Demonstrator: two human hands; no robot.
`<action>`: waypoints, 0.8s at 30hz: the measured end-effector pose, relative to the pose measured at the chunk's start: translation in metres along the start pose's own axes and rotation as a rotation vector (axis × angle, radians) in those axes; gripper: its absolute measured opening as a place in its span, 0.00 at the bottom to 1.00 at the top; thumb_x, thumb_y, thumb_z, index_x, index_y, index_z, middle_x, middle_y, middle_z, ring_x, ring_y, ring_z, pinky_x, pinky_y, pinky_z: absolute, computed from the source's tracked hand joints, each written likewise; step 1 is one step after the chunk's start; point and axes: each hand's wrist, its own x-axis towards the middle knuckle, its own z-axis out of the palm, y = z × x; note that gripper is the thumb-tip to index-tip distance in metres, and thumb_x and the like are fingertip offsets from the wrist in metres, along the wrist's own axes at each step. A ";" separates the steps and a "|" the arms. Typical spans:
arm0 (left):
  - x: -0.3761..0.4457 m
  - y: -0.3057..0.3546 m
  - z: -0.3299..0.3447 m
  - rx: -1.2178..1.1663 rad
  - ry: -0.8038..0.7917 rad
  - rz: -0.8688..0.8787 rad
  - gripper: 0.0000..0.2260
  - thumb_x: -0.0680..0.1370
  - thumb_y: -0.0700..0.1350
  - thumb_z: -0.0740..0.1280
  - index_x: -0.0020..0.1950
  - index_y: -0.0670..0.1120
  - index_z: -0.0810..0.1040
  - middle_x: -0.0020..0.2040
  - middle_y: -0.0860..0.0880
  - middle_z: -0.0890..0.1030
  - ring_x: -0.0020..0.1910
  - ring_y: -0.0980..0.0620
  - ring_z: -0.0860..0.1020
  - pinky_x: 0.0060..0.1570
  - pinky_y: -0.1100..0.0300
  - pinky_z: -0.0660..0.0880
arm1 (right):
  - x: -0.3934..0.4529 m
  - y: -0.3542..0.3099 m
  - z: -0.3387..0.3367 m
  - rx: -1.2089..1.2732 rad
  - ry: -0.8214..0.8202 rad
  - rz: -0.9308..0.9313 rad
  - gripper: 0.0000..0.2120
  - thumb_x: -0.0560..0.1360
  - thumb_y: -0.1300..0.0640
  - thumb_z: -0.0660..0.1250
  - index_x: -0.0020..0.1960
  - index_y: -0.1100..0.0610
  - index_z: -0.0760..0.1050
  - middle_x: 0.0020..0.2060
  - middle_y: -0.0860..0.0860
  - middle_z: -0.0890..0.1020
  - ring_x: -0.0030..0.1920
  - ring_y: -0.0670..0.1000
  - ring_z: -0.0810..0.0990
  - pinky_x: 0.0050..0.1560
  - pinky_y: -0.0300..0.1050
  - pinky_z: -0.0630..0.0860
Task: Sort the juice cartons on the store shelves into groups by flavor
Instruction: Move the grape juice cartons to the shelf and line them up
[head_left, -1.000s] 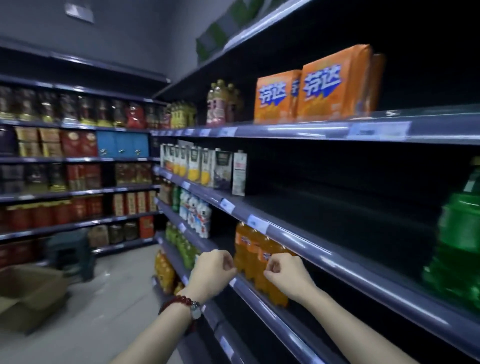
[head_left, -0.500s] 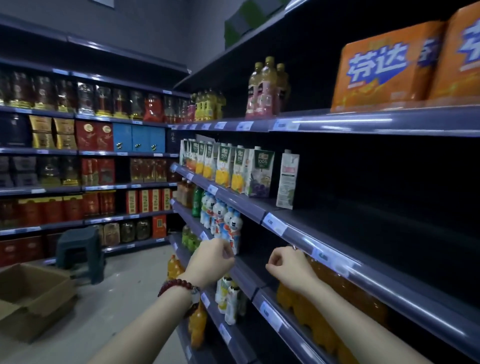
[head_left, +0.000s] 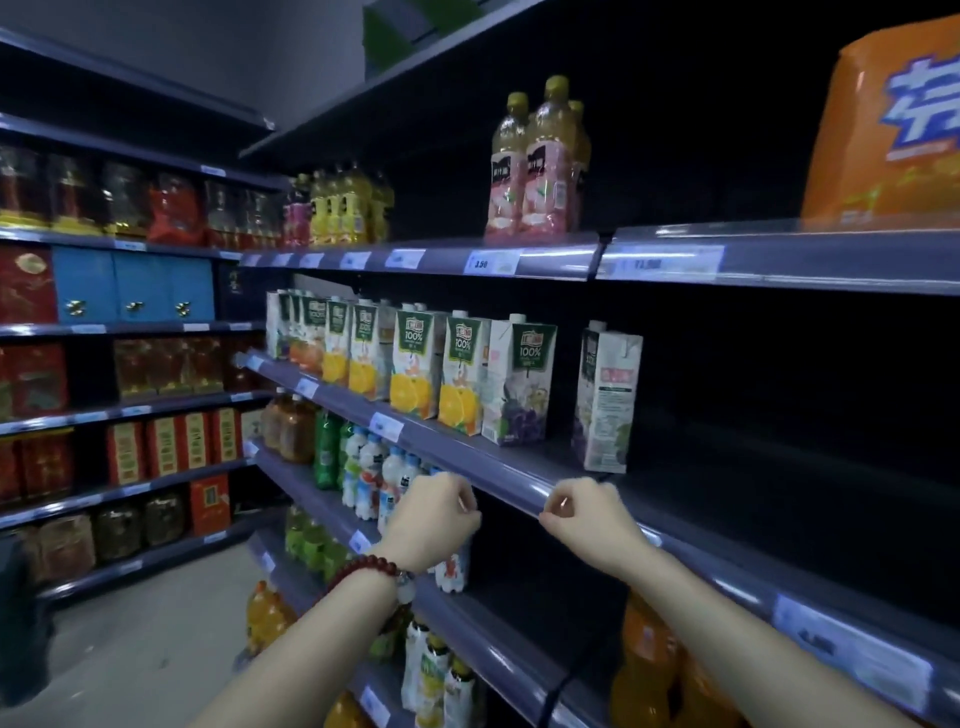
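Juice shelf (head_left: 519, 470) runs diag. from upper left down to lower right, w/ the carton row (head_left: 415, 364) standing upright along it: orange-flavor ones to the left, then a grape carton (head_left: 519, 384), then a gap & a lone carton (head_left: 607, 397) turned side-on, all above & beyond the hands. Left hand (head_left: 434, 519) & right hand (head_left: 589, 514) are apart, both loosely curled, holding nothing, just below the shelf lip. Right hand is nearer the lone carton, almost straight under it, so prob. a short reach up.
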 end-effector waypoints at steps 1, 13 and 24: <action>0.015 -0.003 0.001 -0.003 0.003 0.014 0.05 0.75 0.42 0.66 0.45 0.44 0.81 0.40 0.48 0.82 0.43 0.50 0.80 0.38 0.60 0.74 | 0.013 -0.001 0.001 0.012 0.023 0.004 0.05 0.73 0.55 0.68 0.41 0.55 0.81 0.38 0.52 0.83 0.43 0.53 0.81 0.46 0.48 0.79; 0.160 -0.006 0.006 -0.101 0.060 0.099 0.08 0.76 0.40 0.65 0.50 0.39 0.82 0.46 0.40 0.84 0.47 0.43 0.81 0.45 0.55 0.79 | 0.110 0.012 -0.011 0.063 0.301 0.131 0.04 0.75 0.56 0.68 0.43 0.55 0.79 0.34 0.51 0.82 0.37 0.52 0.81 0.43 0.45 0.77; 0.208 -0.007 0.035 -0.321 0.157 0.150 0.30 0.78 0.48 0.66 0.72 0.33 0.58 0.69 0.29 0.61 0.68 0.32 0.65 0.69 0.46 0.64 | 0.117 0.037 -0.017 0.062 0.836 0.426 0.20 0.73 0.44 0.71 0.54 0.54 0.67 0.42 0.50 0.78 0.41 0.53 0.78 0.35 0.47 0.73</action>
